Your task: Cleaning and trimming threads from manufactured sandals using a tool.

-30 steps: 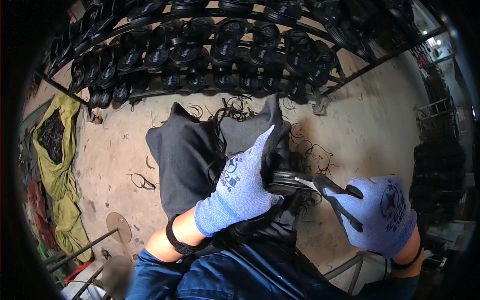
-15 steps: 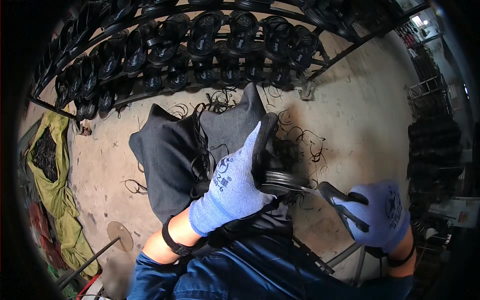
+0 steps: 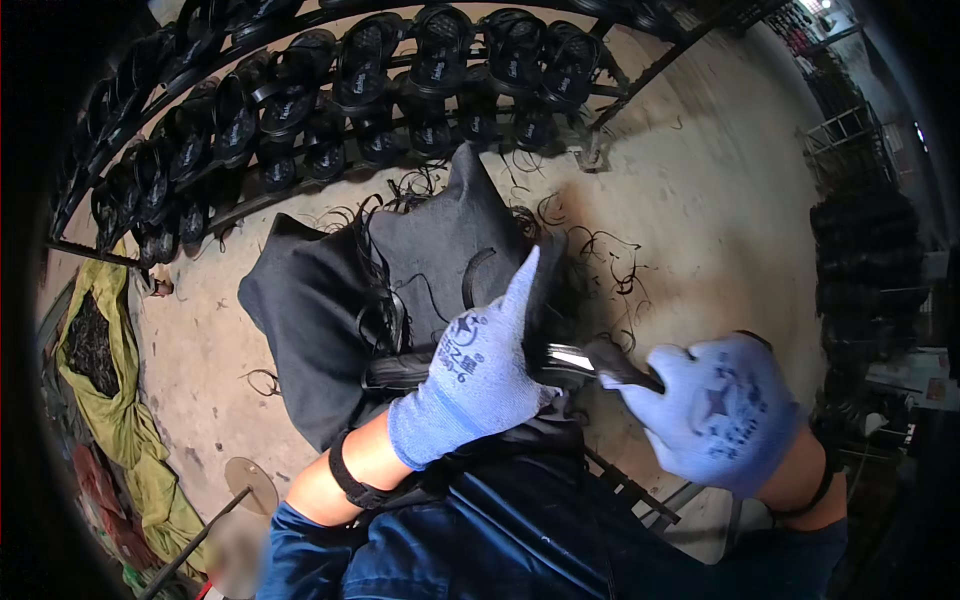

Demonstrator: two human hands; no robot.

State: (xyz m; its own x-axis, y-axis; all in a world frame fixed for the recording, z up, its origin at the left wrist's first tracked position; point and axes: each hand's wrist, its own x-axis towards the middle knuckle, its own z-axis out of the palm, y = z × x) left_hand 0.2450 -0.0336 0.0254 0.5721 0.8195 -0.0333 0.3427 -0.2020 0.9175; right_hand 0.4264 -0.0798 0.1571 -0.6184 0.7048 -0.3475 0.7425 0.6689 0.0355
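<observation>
My left hand (image 3: 470, 375), in a blue glove with a dark palm, is closed round a black sandal (image 3: 396, 371) above my lap. One end of the sandal sticks out left of the glove, and my fingers hide its middle. At its right end lies a shiny, narrow knife blade (image 3: 568, 357). My right hand (image 3: 720, 405), gloved alike, is closed on that knife; its handle is hidden by the fingers. A thin curled black strip (image 3: 478, 278) lies on the dark cloth (image 3: 420, 245) over my knees.
A rack (image 3: 610, 115) of black sandals (image 3: 440, 45) stands ahead. Black trimmings (image 3: 625, 270) litter the floor (image 3: 700, 220). At the left lie a yellow-green sack (image 3: 125, 400) holding dark scraps and a round metal base (image 3: 250, 485) with a rod. Dark stacked goods (image 3: 865, 270) stand at the right.
My right hand has moved up and left, with its back turned more into view, bringing the blade closer to my left hand. The sandal's end now shows left of my left glove.
</observation>
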